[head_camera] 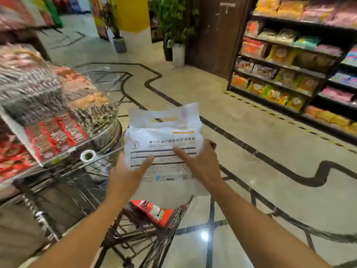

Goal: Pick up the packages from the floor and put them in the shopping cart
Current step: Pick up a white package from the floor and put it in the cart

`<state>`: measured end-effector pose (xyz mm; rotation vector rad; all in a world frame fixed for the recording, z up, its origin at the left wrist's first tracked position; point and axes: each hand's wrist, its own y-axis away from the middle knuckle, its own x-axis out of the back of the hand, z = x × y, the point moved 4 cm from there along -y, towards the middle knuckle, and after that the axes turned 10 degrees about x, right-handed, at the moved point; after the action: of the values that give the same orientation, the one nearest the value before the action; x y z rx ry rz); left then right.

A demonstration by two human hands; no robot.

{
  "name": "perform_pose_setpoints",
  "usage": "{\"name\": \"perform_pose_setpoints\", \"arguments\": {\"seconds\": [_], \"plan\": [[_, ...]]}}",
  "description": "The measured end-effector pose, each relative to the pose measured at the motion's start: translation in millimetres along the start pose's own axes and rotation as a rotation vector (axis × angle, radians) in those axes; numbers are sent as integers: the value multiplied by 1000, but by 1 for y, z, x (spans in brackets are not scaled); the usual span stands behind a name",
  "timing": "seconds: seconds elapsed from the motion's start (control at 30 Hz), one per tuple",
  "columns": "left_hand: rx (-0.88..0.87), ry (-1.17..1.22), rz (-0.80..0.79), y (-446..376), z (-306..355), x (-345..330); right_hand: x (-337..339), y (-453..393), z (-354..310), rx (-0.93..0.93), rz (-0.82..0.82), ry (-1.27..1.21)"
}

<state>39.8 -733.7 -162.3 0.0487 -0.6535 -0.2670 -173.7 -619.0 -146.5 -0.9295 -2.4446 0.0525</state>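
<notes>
A white plastic package [164, 140] with dark print and a cut-out handle is held upright in front of me, above the shopping cart [146, 235]. My left hand [125, 175] holds its lower left side, thumb on the printed face. My right hand [201, 161] holds its lower right side, thumb across the front and fingers behind. A red and white package [152, 209] lies inside the dark wire cart below my hands.
A display stand [58, 120] piled with wrapped snacks crowds the left, close to the cart. Black shelves of snack bags [289, 60] line the right wall. Potted plants [177, 41] stand ahead by a brown door. Beige patterned floor [251, 151] spreads to the right.
</notes>
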Motion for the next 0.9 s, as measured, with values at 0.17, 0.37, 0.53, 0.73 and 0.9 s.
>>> {"name": "perform_pose_setpoints", "arguments": {"seconds": [0.17, 0.37, 0.53, 0.73, 0.9], "plan": [[187, 61, 66, -35, -35, -10, -51, -50, 18, 56, -172, -17], [340, 294, 69, -83, -82, -45, -103, -109, 50, 123, -364, 59], [524, 485, 93, -108, -118, -70, -159, -147, 85, 111, -554, 132], [750, 588, 88, -128, -175, -101, -220, -161, 128, 27, -745, 167], [944, 576, 100, -139, -227, -131, -256, -165, 162, -94, -880, 112]]}}
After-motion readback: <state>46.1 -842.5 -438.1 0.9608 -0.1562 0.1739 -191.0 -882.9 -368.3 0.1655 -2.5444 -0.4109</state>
